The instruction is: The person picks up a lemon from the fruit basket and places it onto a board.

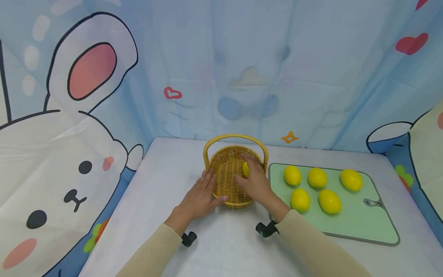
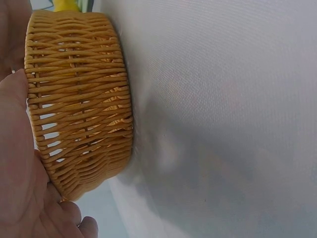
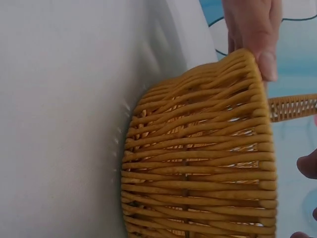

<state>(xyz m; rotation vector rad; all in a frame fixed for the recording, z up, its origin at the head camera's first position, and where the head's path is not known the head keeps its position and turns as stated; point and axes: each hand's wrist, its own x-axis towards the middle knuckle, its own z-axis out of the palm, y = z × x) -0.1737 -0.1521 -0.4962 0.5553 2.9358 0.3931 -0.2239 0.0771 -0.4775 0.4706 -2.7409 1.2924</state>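
Observation:
A round woven wicker basket [image 1: 226,181] with a tall arched handle stands on the white table. Against the basket's left side rests my left hand [image 1: 199,198], its fingers fairly straight along the rim and its thumb at the near rim. Over the basket's right part is my right hand [image 1: 256,181], thumb spread apart from the fingers. Beneath it a yellow lemon [image 1: 245,169] shows inside the basket, partly hidden by the hand. In the right wrist view, the right fingertips [image 3: 308,166] appear beyond the woven wall, with background between them.
A pale green cutting board [image 1: 360,223] with a grey edge lies to the basket's right. Several lemons [image 1: 330,201] sit on its far and left part. A printed curtain [image 1: 242,69] hangs behind the table. Small black devices [image 1: 265,229] are at both wrists.

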